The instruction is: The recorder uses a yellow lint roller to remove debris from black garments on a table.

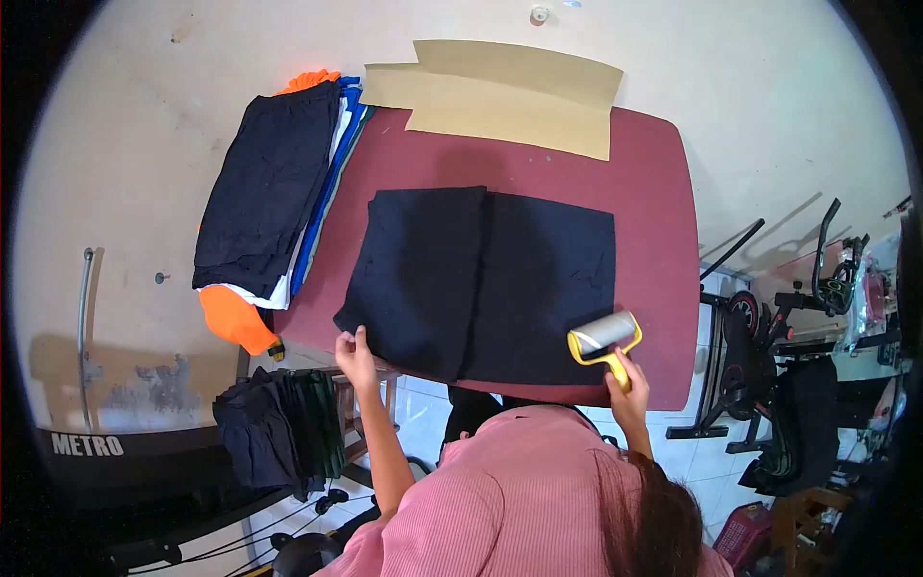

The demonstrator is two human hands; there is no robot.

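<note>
A pair of dark shorts or similar folded dark garment lies spread flat on a table with a maroon cover. At its lower left corner, my left hand pinches or touches the edge of the cloth with thumb and fingers. My right hand is closed around the yellow handle of a lint roller, whose grey-white cylinder is over the garment's lower right corner. Whether the cylinder touches the cloth cannot be told.
Folded clothes, dark, white, blue and orange, are stacked at the table's left edge. Brown paper lies along the back by the wall. Dark garments rest on a stool at lower left. An exercise bike stands at right.
</note>
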